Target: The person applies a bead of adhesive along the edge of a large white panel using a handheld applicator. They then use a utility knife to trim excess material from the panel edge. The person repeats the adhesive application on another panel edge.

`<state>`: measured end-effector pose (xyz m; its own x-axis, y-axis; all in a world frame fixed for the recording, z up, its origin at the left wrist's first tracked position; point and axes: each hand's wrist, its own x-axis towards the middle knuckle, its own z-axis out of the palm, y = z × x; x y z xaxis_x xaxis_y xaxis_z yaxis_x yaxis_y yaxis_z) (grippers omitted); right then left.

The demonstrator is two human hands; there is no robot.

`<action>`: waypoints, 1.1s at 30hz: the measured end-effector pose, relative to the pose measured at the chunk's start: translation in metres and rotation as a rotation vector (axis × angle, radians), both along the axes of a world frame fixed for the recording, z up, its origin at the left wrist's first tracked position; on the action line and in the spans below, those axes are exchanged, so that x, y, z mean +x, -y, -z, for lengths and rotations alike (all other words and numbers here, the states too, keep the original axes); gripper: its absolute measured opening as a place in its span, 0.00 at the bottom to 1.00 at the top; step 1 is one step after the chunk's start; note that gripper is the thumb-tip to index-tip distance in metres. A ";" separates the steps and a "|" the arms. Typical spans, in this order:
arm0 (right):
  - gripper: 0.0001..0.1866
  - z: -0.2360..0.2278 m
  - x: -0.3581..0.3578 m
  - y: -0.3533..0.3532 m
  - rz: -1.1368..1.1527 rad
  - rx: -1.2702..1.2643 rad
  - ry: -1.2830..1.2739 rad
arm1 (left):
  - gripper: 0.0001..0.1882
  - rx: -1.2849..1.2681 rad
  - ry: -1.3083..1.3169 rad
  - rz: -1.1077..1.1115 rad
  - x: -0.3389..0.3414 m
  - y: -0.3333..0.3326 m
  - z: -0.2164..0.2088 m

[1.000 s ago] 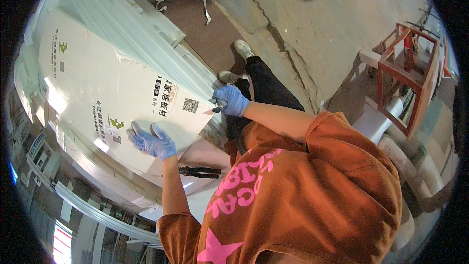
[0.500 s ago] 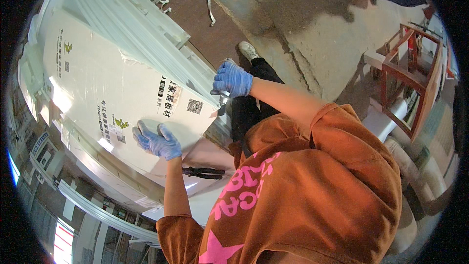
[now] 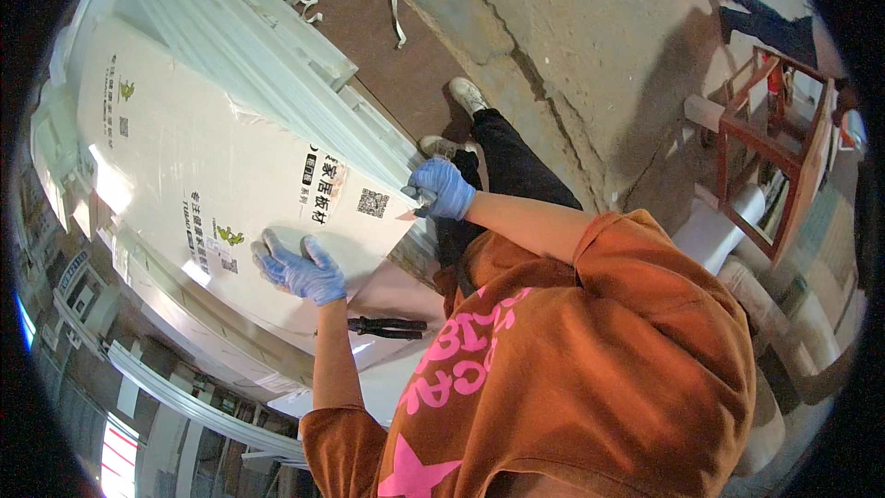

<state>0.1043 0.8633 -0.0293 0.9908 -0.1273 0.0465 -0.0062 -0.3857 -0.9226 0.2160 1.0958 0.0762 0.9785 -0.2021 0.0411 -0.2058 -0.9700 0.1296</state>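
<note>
A white board (image 3: 277, 157) with dark print and green marks lies on top of a stack, its surface glossy like film. My left hand (image 3: 302, 267), in a blue glove, rests on this board with its fingers spread. At the board's near right corner my right hand (image 3: 442, 189), also blue-gloved, is closed around a small dark, partly metallic thing (image 3: 422, 199). The fingers hide most of it, so its kind is unclear. Black-handled pliers (image 3: 387, 327) lie close to my body, right of my left forearm.
Long white strips (image 3: 267, 83) run beside the board over a brown sheet (image 3: 387, 46). Loose white bands (image 3: 396, 9) curl at the far side. On the right stands a reddish-brown wooden frame (image 3: 728, 166) near pale rolls (image 3: 747, 212). Another person's dark-clothed legs (image 3: 770, 23) show at the far right.
My right hand has come down slightly, closer to the board's corner. My left hand stays on the board. The other person and their shadow have shifted right.
</note>
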 end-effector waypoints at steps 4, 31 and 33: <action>0.13 -0.006 0.029 0.032 -0.112 -0.282 0.166 | 0.35 0.017 0.010 0.042 0.000 0.000 -0.003; 0.12 -0.004 0.024 0.025 -0.110 -0.207 0.105 | 0.35 0.010 0.005 0.112 0.002 0.001 -0.004; 0.12 -0.008 0.036 0.049 -0.237 -0.472 0.193 | 0.35 0.005 0.014 0.126 0.002 0.001 -0.004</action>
<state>0.1404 0.8140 -0.0211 0.9575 0.1763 0.2282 0.2829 -0.7274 -0.6252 0.2178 1.0948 0.0806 0.9448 -0.3233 0.0530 -0.3274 -0.9371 0.1208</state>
